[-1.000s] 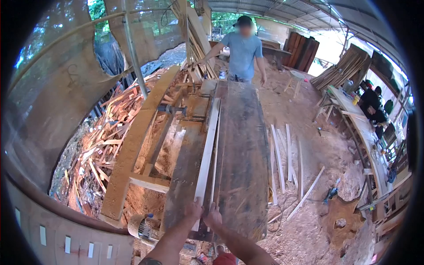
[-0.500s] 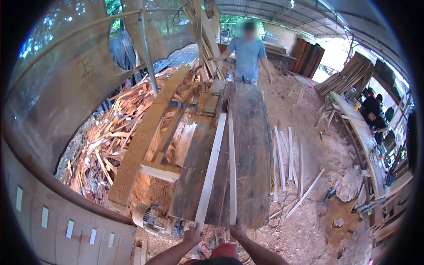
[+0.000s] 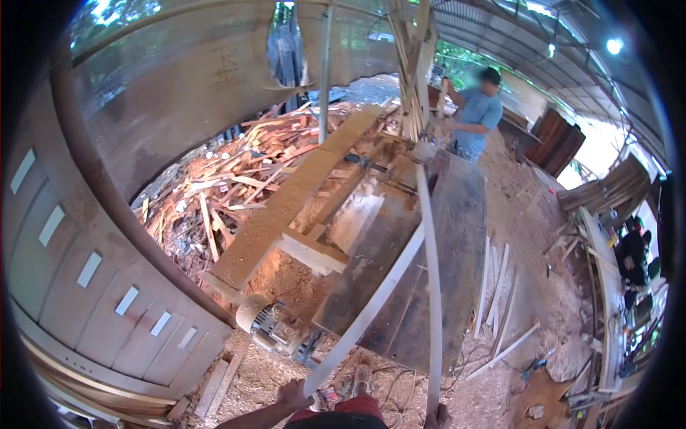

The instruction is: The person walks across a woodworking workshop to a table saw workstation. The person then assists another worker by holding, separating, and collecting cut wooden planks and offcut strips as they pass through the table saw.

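Note:
Low at the front, my left hand (image 3: 291, 395) is closed around the near end of a long pale wooden strip (image 3: 368, 311). This strip slants up to the right over the dark wooden machine table (image 3: 461, 222). My right hand (image 3: 438, 416), partly cut off by the bottom edge, grips the near end of a second long strip (image 3: 431, 293). That strip runs nearly straight away from me toward the table's far end and crosses the far part of the first one. Both near ends stick out past the table's front edge.
A co-worker in a blue shirt (image 3: 480, 111) stands at the table's far end. An electric motor (image 3: 271, 325) sits at the near left, by a thick wooden beam (image 3: 286, 204). Scrap wood (image 3: 214, 186) is heaped on the left; loose strips (image 3: 496, 289) lie on the right.
Both strips have come nearer to me, and my hands are lower and farther apart. The left strip slants more. The co-worker has turned and raised their hands. My view has swung left.

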A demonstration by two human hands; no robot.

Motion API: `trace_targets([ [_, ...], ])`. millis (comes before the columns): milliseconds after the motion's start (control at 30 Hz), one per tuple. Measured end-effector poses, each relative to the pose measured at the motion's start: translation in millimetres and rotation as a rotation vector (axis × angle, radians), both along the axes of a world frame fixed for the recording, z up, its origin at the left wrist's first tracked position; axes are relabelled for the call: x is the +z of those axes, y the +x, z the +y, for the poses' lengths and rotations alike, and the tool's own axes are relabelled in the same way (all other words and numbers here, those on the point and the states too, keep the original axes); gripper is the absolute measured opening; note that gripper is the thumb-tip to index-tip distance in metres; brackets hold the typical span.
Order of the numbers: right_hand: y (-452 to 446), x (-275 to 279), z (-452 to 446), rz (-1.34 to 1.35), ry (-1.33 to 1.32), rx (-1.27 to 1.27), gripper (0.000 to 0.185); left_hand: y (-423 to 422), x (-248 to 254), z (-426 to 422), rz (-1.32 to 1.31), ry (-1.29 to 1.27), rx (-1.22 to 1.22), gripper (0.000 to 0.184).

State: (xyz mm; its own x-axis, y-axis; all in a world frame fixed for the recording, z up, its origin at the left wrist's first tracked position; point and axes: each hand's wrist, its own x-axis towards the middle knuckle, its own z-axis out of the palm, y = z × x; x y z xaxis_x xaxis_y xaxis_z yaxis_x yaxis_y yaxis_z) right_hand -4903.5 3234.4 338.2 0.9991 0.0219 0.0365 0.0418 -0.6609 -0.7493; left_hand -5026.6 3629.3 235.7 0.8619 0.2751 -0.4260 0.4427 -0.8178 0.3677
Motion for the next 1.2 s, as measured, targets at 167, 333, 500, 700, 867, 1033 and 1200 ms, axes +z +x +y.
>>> trace_targets([
  [167,155,19,142,0.009,-0.122,0.329,0.033,-17,-7,2,-0.105,0.058,0.036,0.061],
  [333,333,134,474,0.166,0.257,0.555,0.067,-17,-10,-1,-0.078,-0.119,0.185,0.063],
  [500,154,203,561,-0.235,0.142,1.091,0.054,-27,-23,-9,-0.127,-0.122,0.293,0.076],
  [700,20,66,418,-0.394,0.334,1.470,0.034,-27,-27,4,-0.005,-0.125,0.198,0.068],
  [867,55,-44,213,0.255,-0.119,0.957,0.023,-55,0,43,0.060,-0.107,0.124,0.055],
  [1033,13,-93,46,0.450,-0.402,0.454,0.029,-64,44,57,-0.116,-0.169,0.025,0.059],
  [1200,-21,-127,28,0.550,-0.284,0.408,0.032,12,78,-3,-0.077,-0.227,-0.115,0.064],
])
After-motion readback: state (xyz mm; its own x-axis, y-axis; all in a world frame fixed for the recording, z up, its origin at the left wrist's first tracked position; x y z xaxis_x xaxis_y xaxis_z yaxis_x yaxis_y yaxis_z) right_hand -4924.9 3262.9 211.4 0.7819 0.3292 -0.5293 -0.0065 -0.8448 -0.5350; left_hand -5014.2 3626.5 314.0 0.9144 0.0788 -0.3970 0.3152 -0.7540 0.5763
